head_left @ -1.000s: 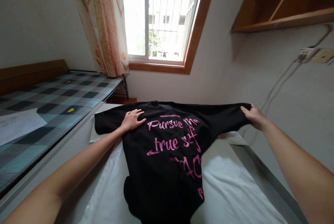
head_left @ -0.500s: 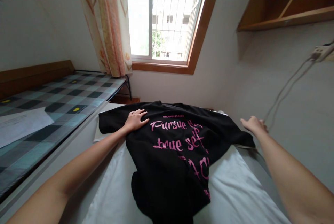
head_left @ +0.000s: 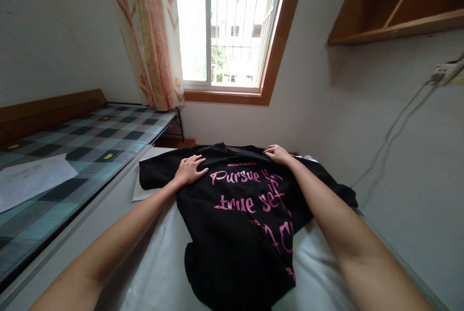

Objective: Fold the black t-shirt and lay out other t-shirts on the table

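Note:
A black T-shirt with pink lettering lies spread on a white-covered surface, its collar toward the window. Its lower part is folded and bunched, covering some of the print. My left hand rests flat on the shirt's left shoulder area, fingers spread: it is open. At the right side of the collar, my right hand touches the shirt with its fingers bent a little and pointing left. It looks open, though its fingertips are partly hidden. My right forearm passes over the right sleeve.
To the left is a bed with a checked mat and a sheet of paper on it. Ahead are a curtain and a barred window. A wooden shelf and a socket with cables are on the right wall.
My right hand has moved left from beyond the right sleeve's end to the shirt beside the collar. My left hand stays where it was on the shirt.

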`<state>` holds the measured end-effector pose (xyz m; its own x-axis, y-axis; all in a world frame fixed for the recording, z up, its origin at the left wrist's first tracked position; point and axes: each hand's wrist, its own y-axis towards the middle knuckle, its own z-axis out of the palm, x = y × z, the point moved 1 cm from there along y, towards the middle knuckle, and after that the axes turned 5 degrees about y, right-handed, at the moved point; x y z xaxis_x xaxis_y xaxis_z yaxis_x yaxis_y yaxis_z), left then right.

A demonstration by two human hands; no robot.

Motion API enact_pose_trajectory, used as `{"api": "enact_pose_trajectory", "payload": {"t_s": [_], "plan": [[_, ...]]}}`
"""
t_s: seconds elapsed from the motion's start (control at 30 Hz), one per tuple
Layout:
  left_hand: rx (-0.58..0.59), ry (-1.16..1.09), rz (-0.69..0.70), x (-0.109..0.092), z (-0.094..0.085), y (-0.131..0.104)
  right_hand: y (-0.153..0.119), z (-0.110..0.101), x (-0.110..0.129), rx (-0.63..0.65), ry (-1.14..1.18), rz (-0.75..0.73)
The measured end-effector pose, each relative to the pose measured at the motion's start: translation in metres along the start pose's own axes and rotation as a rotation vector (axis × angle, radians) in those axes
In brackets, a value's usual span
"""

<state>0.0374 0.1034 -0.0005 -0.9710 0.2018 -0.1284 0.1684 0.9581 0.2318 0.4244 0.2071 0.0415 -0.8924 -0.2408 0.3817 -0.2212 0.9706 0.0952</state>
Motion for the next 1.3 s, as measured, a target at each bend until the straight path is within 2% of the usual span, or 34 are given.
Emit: {"api": "enact_pose_trajectory", "payload": {"t_s": [0.1, 0.23, 0.43, 0.63, 0.73, 0.83, 0.93, 1.1, 1.2, 1.3], "plan": [[0.001, 0.001, -0.007, -0.001, -0.001, 0.000, 0.017, 0.009, 0.010, 0.082, 0.098, 0.013], [-0.011, 0.001, 0.001, -0.002, -0.002, -0.001, 0.034, 0.023, 0.016, 0.132, 0.134, 0.070], [-0.010, -0.005, -0.003, -0.001, -0.002, -0.001, 0.051, 0.037, 0.019, 0.003, 0.041, 0.169], [-0.007, -0.005, -0.003, -0.001, -0.002, 0.000, 0.043, 0.044, 0.031, 0.052, 0.014, 0.111], [0.000, -0.006, -0.001, -0.001, -0.002, 0.001, 0.027, 0.039, 0.038, 0.036, 0.017, 0.051], [0.014, 0.000, -0.006, -0.001, -0.002, 0.001, 0.001, 0.033, 0.046, 0.014, 0.046, -0.069], [0.025, 0.007, -0.006, -0.002, -0.002, 0.000, -0.035, 0.029, 0.052, 0.013, 0.062, -0.168], [0.031, 0.025, -0.011, -0.005, -0.007, 0.005, -0.100, 0.027, 0.057, -0.058, -0.043, -0.253], [0.022, 0.056, -0.059, -0.010, -0.013, 0.019, -0.125, 0.034, 0.056, -0.074, -0.035, -0.257], [-0.022, 0.040, -0.104, -0.015, -0.019, 0.040, -0.136, 0.044, 0.053, -0.101, 0.024, -0.192]]}}
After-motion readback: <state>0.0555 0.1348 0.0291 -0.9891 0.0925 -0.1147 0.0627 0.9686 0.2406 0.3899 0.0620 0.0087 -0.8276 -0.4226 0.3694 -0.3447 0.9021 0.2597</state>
